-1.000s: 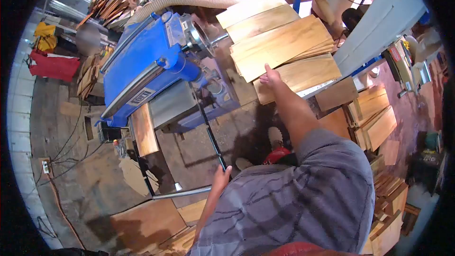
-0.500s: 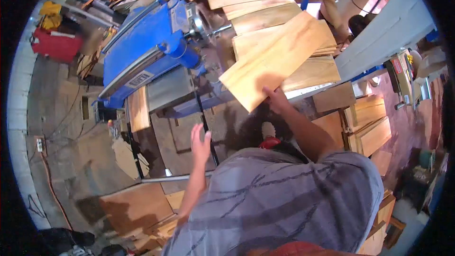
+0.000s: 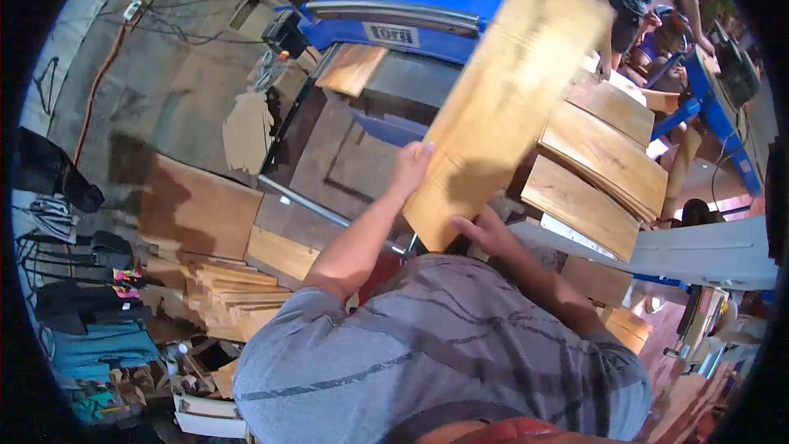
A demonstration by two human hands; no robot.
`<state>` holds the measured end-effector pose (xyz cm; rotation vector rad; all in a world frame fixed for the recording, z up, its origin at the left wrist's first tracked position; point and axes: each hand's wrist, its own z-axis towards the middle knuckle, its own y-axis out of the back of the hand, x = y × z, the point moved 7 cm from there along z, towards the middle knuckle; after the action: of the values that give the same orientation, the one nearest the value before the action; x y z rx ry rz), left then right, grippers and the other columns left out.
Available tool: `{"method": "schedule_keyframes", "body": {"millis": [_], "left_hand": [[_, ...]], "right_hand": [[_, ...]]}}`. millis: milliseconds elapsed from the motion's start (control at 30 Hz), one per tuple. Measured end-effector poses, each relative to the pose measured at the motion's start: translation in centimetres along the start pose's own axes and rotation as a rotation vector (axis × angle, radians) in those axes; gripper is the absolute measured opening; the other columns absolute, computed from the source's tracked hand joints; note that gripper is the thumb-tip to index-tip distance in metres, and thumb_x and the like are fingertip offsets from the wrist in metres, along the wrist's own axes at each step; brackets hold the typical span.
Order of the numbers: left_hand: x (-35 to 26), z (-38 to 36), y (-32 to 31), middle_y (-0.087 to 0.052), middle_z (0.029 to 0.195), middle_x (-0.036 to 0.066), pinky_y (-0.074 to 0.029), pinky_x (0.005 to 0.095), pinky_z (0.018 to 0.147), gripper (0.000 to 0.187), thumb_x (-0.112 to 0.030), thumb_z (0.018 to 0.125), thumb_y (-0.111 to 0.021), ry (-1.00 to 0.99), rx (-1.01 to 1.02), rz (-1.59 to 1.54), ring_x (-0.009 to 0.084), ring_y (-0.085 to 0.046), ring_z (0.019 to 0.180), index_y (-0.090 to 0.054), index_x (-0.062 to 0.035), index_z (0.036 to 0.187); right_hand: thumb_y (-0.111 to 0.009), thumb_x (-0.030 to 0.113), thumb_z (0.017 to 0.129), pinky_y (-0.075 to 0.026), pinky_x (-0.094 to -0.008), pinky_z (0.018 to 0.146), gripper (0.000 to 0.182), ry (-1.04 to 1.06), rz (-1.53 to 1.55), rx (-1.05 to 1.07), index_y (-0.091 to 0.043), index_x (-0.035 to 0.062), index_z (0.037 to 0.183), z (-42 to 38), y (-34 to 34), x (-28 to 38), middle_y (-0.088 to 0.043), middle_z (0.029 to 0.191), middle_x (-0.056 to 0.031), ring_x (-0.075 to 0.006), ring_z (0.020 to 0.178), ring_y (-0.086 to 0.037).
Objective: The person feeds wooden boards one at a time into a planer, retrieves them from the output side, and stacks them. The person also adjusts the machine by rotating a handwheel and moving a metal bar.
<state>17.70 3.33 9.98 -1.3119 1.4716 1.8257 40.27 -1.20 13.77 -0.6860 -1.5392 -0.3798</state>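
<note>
A long light wooden board (image 3: pixel 514 99) slants up and to the right, away from my body. My left hand (image 3: pixel 411 168) grips its left edge, thumb on top. My right hand (image 3: pixel 485 230) holds its near end, the thumb over the edge and the other fingers hidden below. Beyond the board's left side is a blue machine (image 3: pixel 411 0) with rollers and a dark bed. Another board (image 3: pixel 352 68) lies at the left end of that bed. Stacked boards (image 3: pixel 604 156) rest to the right of the held one.
Co-workers (image 3: pixel 649 0) are at the upper right, beside a blue frame (image 3: pixel 699 107). A metal bar (image 3: pixel 308 212) crosses low in front of the machine. Piled boards (image 3: pixel 234 292) lie at lower left, a brown panel (image 3: pixel 193 205) behind them. A grey-white beam (image 3: pixel 707 251) extends at right.
My left hand, open before, now grips the board too. The board has turned steeper and left the stack's top. The view has swung, with the machine now nearer the top centre.
</note>
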Motion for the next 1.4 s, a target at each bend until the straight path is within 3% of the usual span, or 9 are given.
{"method": "schedule_keyframes", "body": {"millis": [167,333,667,800,833,867,933,1100,1400], "left_hand": [[6.4,-0.2,1.4,-0.053,0.067,0.002,-0.047,0.0292,0.058,0.039,-0.044,0.096,-0.048,0.419,0.291,-0.989,0.0143,-0.052,0.059,-0.055,-0.0055,0.095],[-3.1,-0.3,7.9,-0.049,0.074,0.004,-0.042,0.0307,0.066,0.044,-0.048,0.092,-0.050,-0.102,1.210,-1.816,0.0164,-0.047,0.064,-0.050,-0.0042,0.101],[0.3,-5.0,19.9,-0.047,0.074,0.000,-0.038,0.0265,0.067,0.038,-0.041,0.093,-0.051,0.095,0.962,-1.973,0.0135,-0.044,0.065,-0.047,-0.0044,0.100],[11.5,-5.2,22.9,-0.045,0.070,-0.002,-0.039,0.0254,0.063,0.047,-0.054,0.086,-0.058,0.256,0.781,-1.761,0.0120,-0.045,0.064,-0.050,-0.0087,0.096],[22.7,-2.9,22.5,-0.042,0.063,-0.003,-0.039,0.0259,0.059,0.043,-0.057,0.088,-0.054,0.262,0.574,-1.225,0.0118,-0.044,0.058,-0.054,-0.0137,0.088],[17.3,-5.8,28.1,-0.053,0.064,0.001,-0.044,0.0321,0.059,0.045,-0.052,0.095,-0.047,0.684,-0.130,-0.657,0.0180,-0.051,0.057,-0.061,-0.0109,0.081],[20.3,-4.6,32.0,-0.066,0.078,0.012,-0.048,0.0396,0.068,0.055,-0.052,0.096,-0.044,0.236,-0.187,-0.185,0.0247,-0.061,0.069,-0.065,-0.0028,0.085],[22.0,-5.8,35.7,-0.062,0.089,0.032,-0.047,0.0483,0.077,0.067,-0.056,0.092,-0.047,0.320,-0.135,0.459,0.0470,-0.060,0.088,-0.065,0.0075,0.085],[22.0,-3.9,37.4,-0.063,0.108,0.026,-0.046,0.0509,0.088,0.068,-0.062,0.091,-0.042,0.482,-0.061,0.677,0.0424,-0.059,0.105,-0.063,0.0000,0.107]], "right_hand": [[-0.067,0.023,0.090,-0.030,-0.0400,0.111,0.069,0.125,-0.010,0.305,-0.031,0.0013,0.144,5.1,-9.3,4.9,-0.029,0.151,-0.0204,-0.0274,0.139,-0.031],[-0.071,0.029,0.084,-0.020,-0.0483,0.116,0.076,0.586,-0.900,0.382,-0.033,0.0075,0.146,7.9,-17.3,5.2,-0.021,0.154,-0.0218,-0.0375,0.144,-0.019],[-0.068,0.023,0.083,-0.032,-0.0465,0.111,0.045,0.471,-1.032,0.323,-0.058,0.0060,0.124,11.7,-21.9,3.5,-0.039,0.144,-0.0199,-0.0383,0.135,-0.037],[-0.067,0.025,0.084,-0.033,-0.0474,0.109,0.046,0.279,-1.091,0.009,-0.056,0.0054,0.125,12.7,-14.8,-1.5,-0.047,0.137,-0.0222,-0.0396,0.130,-0.042],[-0.067,0.025,0.084,-0.033,-0.0477,0.109,0.046,0.256,-1.086,-0.030,-0.056,0.0056,0.125,12.6,-12.9,-3.0,-0.048,0.136,-0.0222,-0.0397,0.129,-0.043],[-0.067,0.025,0.084,-0.033,-0.0477,0.109,0.046,0.246,-1.091,-0.039,-0.056,0.0056,0.125,12.3,-11.6,-3.7,-0.048,0.136,-0.0222,-0.0397,0.129,-0.043],[-0.066,0.027,0.085,-0.032,-0.0492,0.110,0.044,0.092,-1.227,-0.133,-0.057,0.0038,0.122,12.3,-8.8,-5.1,-0.052,0.131,-0.0217,-0.0390,0.125,-0.046],[-0.065,0.031,0.086,-0.025,-0.0511,0.113,0.039,0.136,-1.475,-0.220,-0.060,0.0053,0.115,13.7,-6.5,-7.7,-0.060,0.116,-0.0135,-0.0323,0.119,-0.049],[-0.060,0.036,0.087,-0.016,-0.0505,0.116,0.030,-0.128,-1.654,-0.321,-0.066,0.0124,0.105,15.8,-5.9,-8.3,-0.065,0.106,-0.0065,-0.0236,0.111,-0.054]]}}
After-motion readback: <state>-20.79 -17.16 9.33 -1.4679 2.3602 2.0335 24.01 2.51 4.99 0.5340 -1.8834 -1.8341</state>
